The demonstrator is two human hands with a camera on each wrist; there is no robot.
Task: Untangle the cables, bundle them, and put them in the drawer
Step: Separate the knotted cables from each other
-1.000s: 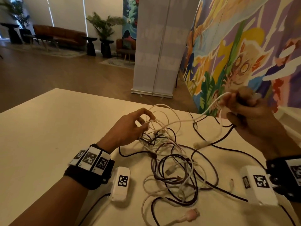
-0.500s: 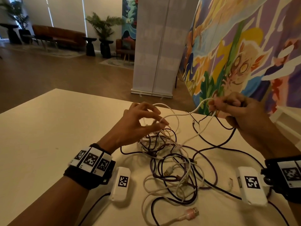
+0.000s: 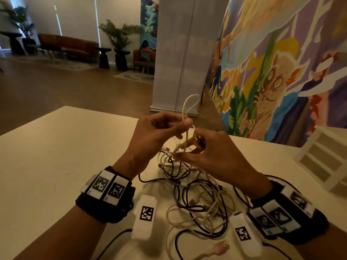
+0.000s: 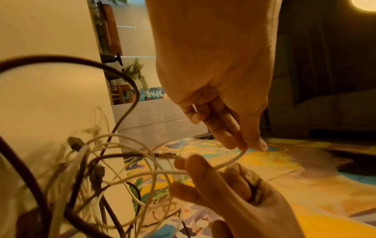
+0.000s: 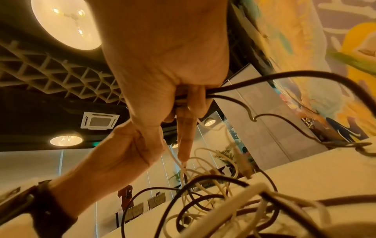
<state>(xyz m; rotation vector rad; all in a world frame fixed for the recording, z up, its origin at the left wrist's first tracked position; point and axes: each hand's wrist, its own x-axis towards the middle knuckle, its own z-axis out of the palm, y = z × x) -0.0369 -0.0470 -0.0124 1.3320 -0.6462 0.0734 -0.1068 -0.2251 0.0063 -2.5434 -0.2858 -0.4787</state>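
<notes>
A tangle of white and dark cables [image 3: 197,194] lies on the cream table [image 3: 56,156] between my wrists. Above the tangle my left hand [image 3: 185,124] pinches a white cable [image 3: 189,104] between thumb and fingers, and its loop stands up over the hand. In the left wrist view the same white cable [image 4: 230,162] runs from the left fingertips [image 4: 240,145] across my right hand [image 4: 234,193]. My right hand [image 3: 187,150] is close under the left. Its fingers curl round a dark cable [image 5: 244,83], with the index finger [image 5: 185,145] pointing at the white strands.
A small white drawer unit [image 3: 323,162] stands at the table's right edge. A pink USB plug [image 3: 221,247] lies near the front. Two white tagged camera boxes [image 3: 145,216] [image 3: 244,231] hang by my wrists. A painted panel and a grey banner stand beyond the table.
My right hand has moved left and down to meet the left hand. My left hand has risen off the tangle and taken hold of the white cable, whose loop now stands above it.
</notes>
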